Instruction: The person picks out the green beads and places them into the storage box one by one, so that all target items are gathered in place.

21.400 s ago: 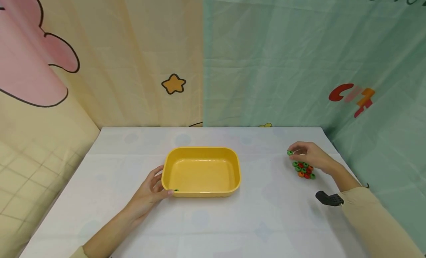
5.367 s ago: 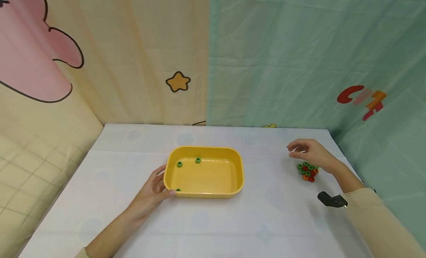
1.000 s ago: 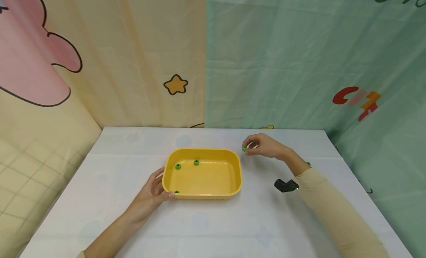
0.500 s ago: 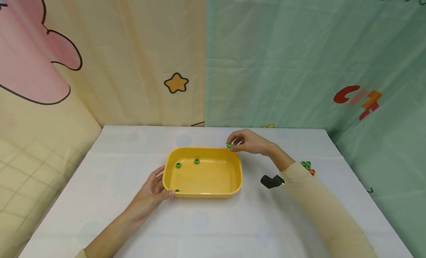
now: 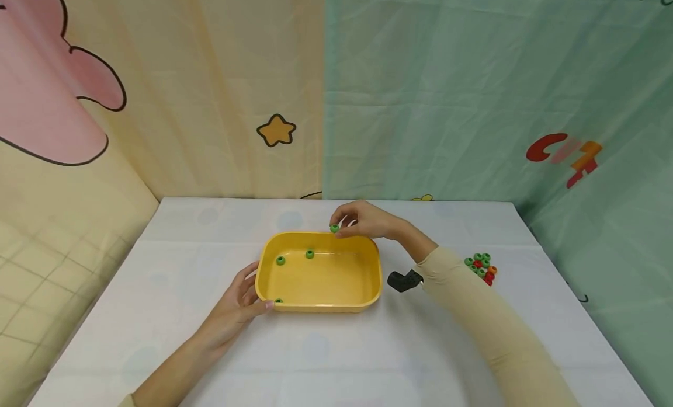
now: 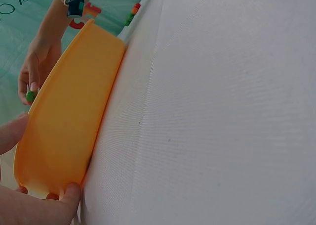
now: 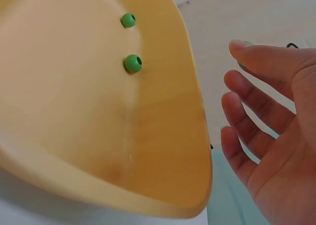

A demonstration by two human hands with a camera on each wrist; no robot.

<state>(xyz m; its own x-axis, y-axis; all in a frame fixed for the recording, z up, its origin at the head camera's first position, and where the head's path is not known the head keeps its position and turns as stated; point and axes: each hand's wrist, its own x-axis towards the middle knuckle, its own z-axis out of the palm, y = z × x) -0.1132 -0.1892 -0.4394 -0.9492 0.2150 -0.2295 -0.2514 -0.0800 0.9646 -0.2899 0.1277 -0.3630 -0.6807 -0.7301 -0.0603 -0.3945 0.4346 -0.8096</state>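
A yellow tray [image 5: 321, 284] stands mid-table with three green beads inside; a bead near its back wall [image 5: 309, 253] shows in the head view. My left hand [image 5: 243, 299] grips the tray's left end, thumb over the front corner, as the left wrist view [image 6: 44, 205] also shows. Between thumb and index finger my right hand [image 5: 365, 220] pinches a green bead [image 5: 335, 228] above the tray's back rim. Most of that bead hides behind the thumb in the right wrist view, where the other fingers of the right hand [image 7: 276, 106] are loosely bent.
A small pile of green, red and orange beads [image 5: 481, 265] lies on the right of the white table [image 5: 326, 360], partly behind the right sleeve [image 5: 478, 308]. A black wrist-camera piece [image 5: 405, 281] juts from that sleeve. Printed curtains [image 5: 420, 103] close off the back and sides.
Over the last second my right hand has carried the green bead leftward to the tray's back rim. Since the oldest frame, two more green beads lie in the tray. The left hand keeps its place.
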